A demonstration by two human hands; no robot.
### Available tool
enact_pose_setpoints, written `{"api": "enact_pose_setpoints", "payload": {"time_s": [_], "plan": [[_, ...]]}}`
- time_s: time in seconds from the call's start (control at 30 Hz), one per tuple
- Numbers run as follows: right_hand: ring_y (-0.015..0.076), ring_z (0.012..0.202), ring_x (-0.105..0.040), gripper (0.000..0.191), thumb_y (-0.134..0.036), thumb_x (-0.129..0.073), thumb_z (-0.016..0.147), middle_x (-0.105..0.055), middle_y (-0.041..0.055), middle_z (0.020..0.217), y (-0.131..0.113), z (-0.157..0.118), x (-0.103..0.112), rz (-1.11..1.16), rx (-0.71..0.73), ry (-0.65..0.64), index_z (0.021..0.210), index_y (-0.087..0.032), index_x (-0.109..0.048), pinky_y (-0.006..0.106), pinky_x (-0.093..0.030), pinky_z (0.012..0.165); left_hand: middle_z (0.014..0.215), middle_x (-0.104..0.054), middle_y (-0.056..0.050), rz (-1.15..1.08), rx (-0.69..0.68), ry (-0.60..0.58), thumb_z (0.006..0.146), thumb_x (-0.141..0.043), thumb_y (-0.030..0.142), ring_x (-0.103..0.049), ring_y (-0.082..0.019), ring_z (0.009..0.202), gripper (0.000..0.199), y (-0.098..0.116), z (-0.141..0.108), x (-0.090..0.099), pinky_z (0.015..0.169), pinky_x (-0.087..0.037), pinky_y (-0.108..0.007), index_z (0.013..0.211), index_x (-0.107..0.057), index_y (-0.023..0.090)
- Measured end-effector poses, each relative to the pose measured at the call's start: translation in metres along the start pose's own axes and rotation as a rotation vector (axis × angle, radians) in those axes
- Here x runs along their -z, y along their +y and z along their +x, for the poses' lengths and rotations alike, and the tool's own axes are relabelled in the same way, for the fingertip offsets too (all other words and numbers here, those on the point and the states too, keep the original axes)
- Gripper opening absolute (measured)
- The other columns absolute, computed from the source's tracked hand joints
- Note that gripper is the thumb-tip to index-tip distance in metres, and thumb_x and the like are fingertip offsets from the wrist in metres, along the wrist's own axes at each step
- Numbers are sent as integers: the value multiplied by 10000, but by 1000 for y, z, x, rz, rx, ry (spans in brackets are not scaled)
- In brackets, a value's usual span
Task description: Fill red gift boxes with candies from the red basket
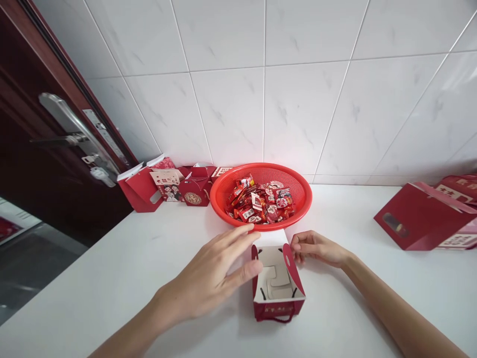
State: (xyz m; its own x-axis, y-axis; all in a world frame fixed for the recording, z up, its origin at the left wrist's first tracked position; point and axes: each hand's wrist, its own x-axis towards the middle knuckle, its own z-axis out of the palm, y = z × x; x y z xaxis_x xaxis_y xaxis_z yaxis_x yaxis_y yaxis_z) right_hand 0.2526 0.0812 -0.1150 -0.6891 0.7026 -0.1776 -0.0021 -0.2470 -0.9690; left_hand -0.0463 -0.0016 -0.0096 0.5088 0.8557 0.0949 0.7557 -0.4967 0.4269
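A small red candy box (pixel 278 278) stands on the white table in front of me, its top open and its white inside bare. Both curved red side flaps stand up, and a dark red cord handle (pixel 279 317) hangs at the near end. My left hand (pixel 212 273) is open, fingers stretched out above the box's left side, partly covering the left flap. Beside the right flap (pixel 291 266) is my right hand (pixel 316 248), its fingers loosely bent and thumb apart, holding nothing. Whether its fingertips touch the flap I cannot tell.
Behind the box, a red plastic basket (pixel 303 206) holds many wrapped candies (pixel 261 201). Several red gift boxes (pixel 196 186) stand against the tiled wall at left. More red boxes (pixel 425 214) are at right. A dark door (pixel 48 124) with a metal handle is at far left.
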Motion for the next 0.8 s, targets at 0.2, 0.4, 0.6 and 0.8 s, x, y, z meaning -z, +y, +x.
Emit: {"api": "enact_pose_setpoints", "payload": {"time_s": [0.2, 0.4, 0.6, 0.8], "plan": [[134, 664, -655, 362, -468, -858, 763, -739, 51, 782, 8, 2, 1, 67, 28, 64, 778, -136, -714, 288, -513, 704, 1359, -695, -60, -105, 8, 247, 1004, -495, 499, -628, -241, 1282, 449, -26, 31, 17, 1119, -482, -350, 1288, -698, 216], [136, 657, -670, 356, -460, -855, 769, -752, 67, 788, 15, 5, 3, 101, 93, 93, 777, -131, -721, 281, -525, 677, 1341, -701, -55, -2, -75, -143, 920, -585, 445, -650, -265, 1235, 429, -52, 105, 29, 1067, -501, -350, 1272, -712, 234], [143, 680, -684, 346, -445, -855, 775, -758, 76, 797, 16, 6, 4, 144, 106, 90, 790, -125, -725, 286, -547, 685, 1560, -488, -130, 381, -137, -590, 746, -709, 276, -417, -349, 1459, 851, -48, 173, 3, 1069, -490, -404, 1556, -449, 271], [145, 698, -692, 330, -421, -857, 782, -766, 89, 825, 16, 7, 4, 185, 104, 109, 808, -115, -735, 295, -557, 712, 1516, -515, -175, 645, -131, -611, 695, -793, 341, -446, -399, 1418, 1047, -46, 201, -16, 1104, -436, -494, 1620, -304, 305]]}}
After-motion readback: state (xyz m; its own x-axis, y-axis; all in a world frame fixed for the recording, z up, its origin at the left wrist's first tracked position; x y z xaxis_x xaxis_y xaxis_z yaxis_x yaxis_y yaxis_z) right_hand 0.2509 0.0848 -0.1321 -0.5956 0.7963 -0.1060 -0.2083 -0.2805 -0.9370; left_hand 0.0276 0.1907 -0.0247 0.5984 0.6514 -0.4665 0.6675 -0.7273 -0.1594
